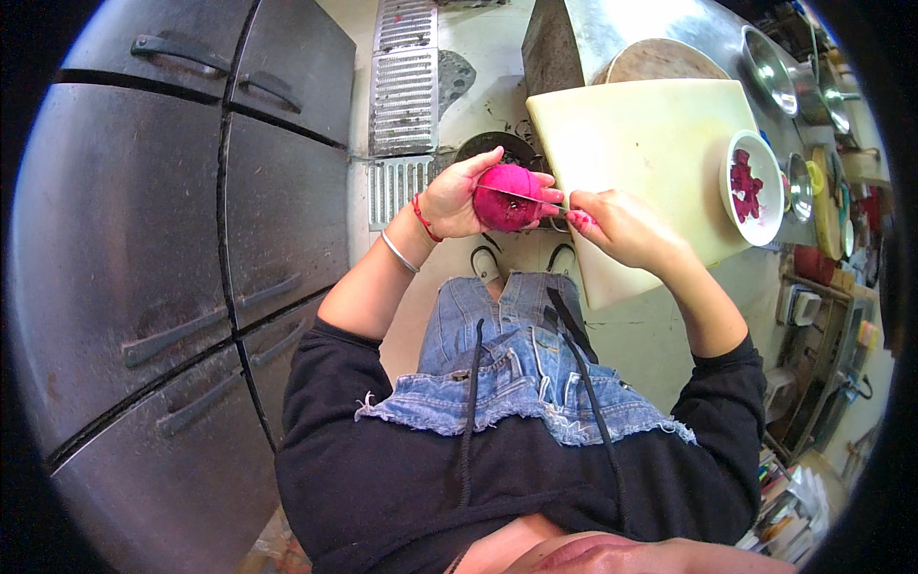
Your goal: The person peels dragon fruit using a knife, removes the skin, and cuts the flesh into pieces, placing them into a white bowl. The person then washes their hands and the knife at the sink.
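My left hand (pixel 453 194) is palm up and cradles a round, bright magenta peeled fruit (pixel 495 212), probably red dragon fruit. A cut line shows near its right side, and there is a darker hollow low on it. The thin blade of a knife (pixel 518 194) lies across the fruit. My right hand (pixel 625 224) grips the knife's handle, which the fingers mostly hide. Both hands are in the air at the left edge of a thick pale cutting board (pixel 645 136). On the board's right side, a white bowl (pixel 773 188) holds magenta fruit chunks (pixel 744 188).
A round wooden chopping block (pixel 663 61) sits behind the board on a steel counter (pixel 617 25). Steel bowls (pixel 771 72) stand to the right. Steel cabinet doors (pixel 143 201) line the left. Below my hands are a dark round container (pixel 495 143) and floor drain grates (pixel 404 100).
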Motion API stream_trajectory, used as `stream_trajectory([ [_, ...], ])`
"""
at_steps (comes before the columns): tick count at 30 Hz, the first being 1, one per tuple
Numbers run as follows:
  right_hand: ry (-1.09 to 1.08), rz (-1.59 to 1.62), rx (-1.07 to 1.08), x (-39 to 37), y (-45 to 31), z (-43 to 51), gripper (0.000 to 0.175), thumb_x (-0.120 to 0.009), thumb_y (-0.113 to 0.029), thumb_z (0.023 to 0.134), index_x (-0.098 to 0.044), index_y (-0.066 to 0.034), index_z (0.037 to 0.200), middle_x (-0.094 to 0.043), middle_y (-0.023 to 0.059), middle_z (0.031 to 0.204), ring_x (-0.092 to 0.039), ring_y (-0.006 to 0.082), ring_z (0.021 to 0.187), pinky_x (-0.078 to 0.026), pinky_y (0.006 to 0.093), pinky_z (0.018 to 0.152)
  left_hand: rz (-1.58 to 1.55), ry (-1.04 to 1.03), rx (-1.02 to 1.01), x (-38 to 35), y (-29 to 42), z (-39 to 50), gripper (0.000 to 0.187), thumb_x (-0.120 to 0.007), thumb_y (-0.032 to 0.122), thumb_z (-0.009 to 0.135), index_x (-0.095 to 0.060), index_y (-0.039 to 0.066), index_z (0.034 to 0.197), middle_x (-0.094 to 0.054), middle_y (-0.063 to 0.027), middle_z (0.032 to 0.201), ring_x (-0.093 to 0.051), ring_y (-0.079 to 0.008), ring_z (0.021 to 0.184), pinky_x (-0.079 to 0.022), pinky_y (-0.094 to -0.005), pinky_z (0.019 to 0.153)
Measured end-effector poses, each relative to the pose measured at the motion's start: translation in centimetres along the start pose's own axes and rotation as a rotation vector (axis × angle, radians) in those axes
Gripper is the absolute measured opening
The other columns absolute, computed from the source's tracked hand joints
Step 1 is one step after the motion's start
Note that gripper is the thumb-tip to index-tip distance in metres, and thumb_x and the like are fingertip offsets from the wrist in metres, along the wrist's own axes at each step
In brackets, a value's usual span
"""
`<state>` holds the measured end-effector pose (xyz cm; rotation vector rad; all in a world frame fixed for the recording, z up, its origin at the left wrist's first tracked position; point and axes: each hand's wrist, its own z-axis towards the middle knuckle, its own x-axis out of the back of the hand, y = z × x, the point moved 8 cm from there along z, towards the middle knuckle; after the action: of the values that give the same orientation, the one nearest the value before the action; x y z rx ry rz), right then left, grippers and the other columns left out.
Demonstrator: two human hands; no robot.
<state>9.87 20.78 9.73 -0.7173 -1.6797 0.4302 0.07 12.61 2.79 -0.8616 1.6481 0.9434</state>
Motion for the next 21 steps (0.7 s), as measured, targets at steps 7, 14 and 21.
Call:
stream_trajectory([
  [7,0.129,0.053,0.001,-0.9,0.8,-0.2,0.024,-0.051,-0.026,0.097,-0.054,-0.0024,0.092,-0.062,0.0230,0.077,-0.061,0.0440,0.078,-0.046,0.0502,0.069,-0.012,-0.053,-0.062,-2.2,0.8,-0.1,0.078,-0.030,0.054,0.101,-0.026,-0.009,0.147,-0.032,-0.0275,0.151,-0.035,-0.0401,0.139,-0.029,-0.0492,0.115],
  [14,0.207,0.302,-0.174,-2.3,-0.5,0.7,0.030,-0.045,-0.028,0.102,-0.051,-0.0002,0.093,-0.059,0.0267,0.078,-0.058,0.0476,0.079,-0.046,0.0504,0.068,-0.328,-0.149,-0.632,-2.7,3.6,0.7,0.074,-0.050,0.052,0.093,-0.035,0.004,0.147,-0.040,-0.0199,0.148,-0.030,-0.0362,0.142,-0.021,-0.0553,0.117],
  [21,0.262,0.270,-0.295,-4.6,0.0,0.9,0.033,-0.045,-0.030,0.102,-0.051,0.0010,0.093,-0.060,0.0300,0.081,-0.059,0.0498,0.081,-0.046,0.0523,0.067,-0.399,-0.170,-0.671,-1.0,3.0,1.0,0.050,-0.061,0.047,0.088,-0.055,0.008,0.119,-0.057,-0.0085,0.116,-0.048,-0.0289,0.120,-0.035,-0.0501,0.107],
])
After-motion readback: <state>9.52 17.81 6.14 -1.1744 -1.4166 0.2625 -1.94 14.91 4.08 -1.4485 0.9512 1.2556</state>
